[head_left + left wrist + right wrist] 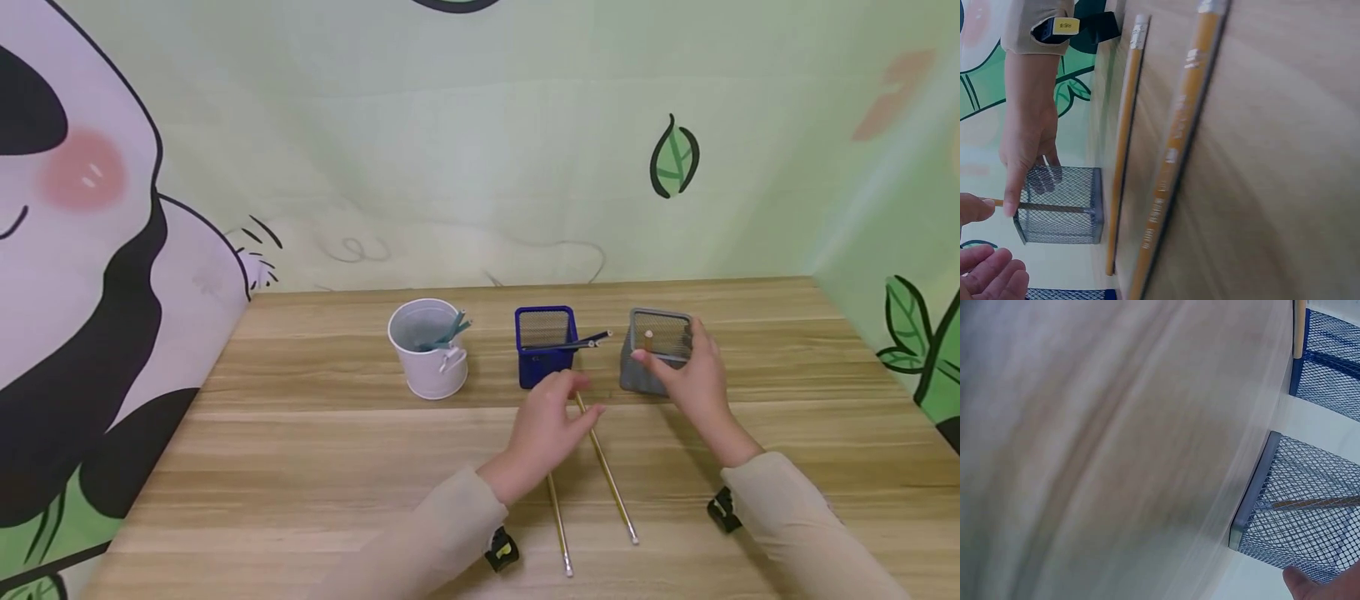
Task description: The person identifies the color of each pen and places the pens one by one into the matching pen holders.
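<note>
My right hand (697, 375) grips the gray mesh pencil holder (637, 375) at its right side, thumb across the front rim. One yellow pencil (1310, 503) stands inside, its end (648, 337) showing above the front rim. My left hand (543, 429) is over the table before the blue mesh pencil holder (543, 367), thumb and fingers apart with nothing between them. Under and beside it lie two yellow pencils, one to the right (607, 471) and one partly hidden by the hand (558, 525). The left wrist view shows the left thumb (974, 209) overlapping the standing pencil's end.
Dark blue pencils (573, 343) lean out of the blue holder toward the right. Left of it stands a white bucket (427, 367) with several green pencils (450, 332). Behind the wooden table (300, 467) rises a backdrop (450, 167) printed with a panda and leaves.
</note>
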`<state>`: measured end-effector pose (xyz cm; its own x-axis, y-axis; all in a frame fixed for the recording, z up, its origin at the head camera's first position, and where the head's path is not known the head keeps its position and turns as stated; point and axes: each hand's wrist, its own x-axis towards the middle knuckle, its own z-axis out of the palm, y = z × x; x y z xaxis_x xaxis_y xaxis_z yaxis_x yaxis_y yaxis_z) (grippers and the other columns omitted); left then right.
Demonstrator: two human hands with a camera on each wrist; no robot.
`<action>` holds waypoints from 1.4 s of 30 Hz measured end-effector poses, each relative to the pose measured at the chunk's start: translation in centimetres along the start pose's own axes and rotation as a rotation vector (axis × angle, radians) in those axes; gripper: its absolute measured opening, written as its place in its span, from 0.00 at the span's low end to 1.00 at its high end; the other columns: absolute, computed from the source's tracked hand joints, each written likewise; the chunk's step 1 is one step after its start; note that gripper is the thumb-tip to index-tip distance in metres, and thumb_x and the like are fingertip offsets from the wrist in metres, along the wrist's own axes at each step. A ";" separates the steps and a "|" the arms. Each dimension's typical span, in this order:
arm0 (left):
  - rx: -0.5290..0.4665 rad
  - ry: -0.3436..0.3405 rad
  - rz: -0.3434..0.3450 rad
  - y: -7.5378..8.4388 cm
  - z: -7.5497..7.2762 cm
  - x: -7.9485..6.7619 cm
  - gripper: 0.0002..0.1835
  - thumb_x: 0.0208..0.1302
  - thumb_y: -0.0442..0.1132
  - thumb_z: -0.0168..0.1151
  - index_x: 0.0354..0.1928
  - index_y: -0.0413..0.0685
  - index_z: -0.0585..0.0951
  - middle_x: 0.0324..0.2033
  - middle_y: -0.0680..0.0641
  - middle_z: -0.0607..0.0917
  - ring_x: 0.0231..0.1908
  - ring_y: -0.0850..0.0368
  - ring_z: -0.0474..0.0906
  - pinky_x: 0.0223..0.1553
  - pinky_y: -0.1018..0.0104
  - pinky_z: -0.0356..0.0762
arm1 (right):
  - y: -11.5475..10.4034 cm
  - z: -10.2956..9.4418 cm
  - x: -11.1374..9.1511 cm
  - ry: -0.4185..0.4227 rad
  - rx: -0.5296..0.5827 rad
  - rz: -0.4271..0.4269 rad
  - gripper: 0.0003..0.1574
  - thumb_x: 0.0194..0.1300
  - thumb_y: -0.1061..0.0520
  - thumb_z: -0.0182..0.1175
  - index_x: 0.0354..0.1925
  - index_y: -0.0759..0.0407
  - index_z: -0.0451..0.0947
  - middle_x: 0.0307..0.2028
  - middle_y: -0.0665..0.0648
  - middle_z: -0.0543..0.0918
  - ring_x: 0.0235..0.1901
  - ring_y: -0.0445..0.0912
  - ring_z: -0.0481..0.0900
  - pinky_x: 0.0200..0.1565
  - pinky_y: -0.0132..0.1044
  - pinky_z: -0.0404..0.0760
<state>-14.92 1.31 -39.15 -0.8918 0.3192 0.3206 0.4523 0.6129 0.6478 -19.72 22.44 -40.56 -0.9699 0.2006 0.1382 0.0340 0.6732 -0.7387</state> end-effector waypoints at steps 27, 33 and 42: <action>-0.026 0.001 -0.266 -2.6 -0.1 -2.3 0.24 0.51 0.37 0.70 0.47 0.31 0.74 0.42 0.38 0.78 0.39 0.47 0.77 0.44 0.56 0.79 | 0.0 -0.1 0.2 0.003 -0.011 -0.008 0.66 0.54 0.41 0.69 0.71 0.73 0.42 0.66 0.80 0.56 0.65 0.70 0.57 0.64 0.61 0.62; -0.009 -0.031 -0.300 -2.9 -0.1 -2.6 0.26 0.48 0.35 0.71 0.47 0.29 0.73 0.41 0.36 0.77 0.41 0.44 0.77 0.47 0.52 0.78 | 0.1 0.0 0.1 0.005 -0.018 -0.011 0.65 0.55 0.42 0.69 0.71 0.74 0.42 0.66 0.80 0.56 0.65 0.70 0.58 0.63 0.61 0.62; -0.005 -0.068 -0.328 -3.2 0.1 -2.8 0.20 0.44 0.32 0.72 0.36 0.33 0.72 0.30 0.44 0.73 0.30 0.52 0.71 0.34 0.59 0.76 | 0.3 0.1 0.1 -0.009 -0.008 -0.006 0.65 0.56 0.41 0.68 0.71 0.72 0.41 0.66 0.79 0.56 0.65 0.70 0.57 0.64 0.61 0.62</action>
<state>-13.85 -1.54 -42.22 -0.9871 0.1530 0.0482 0.1413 0.6873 0.7125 -19.78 22.59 -40.80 -0.9721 0.1908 0.1366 0.0305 0.6799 -0.7327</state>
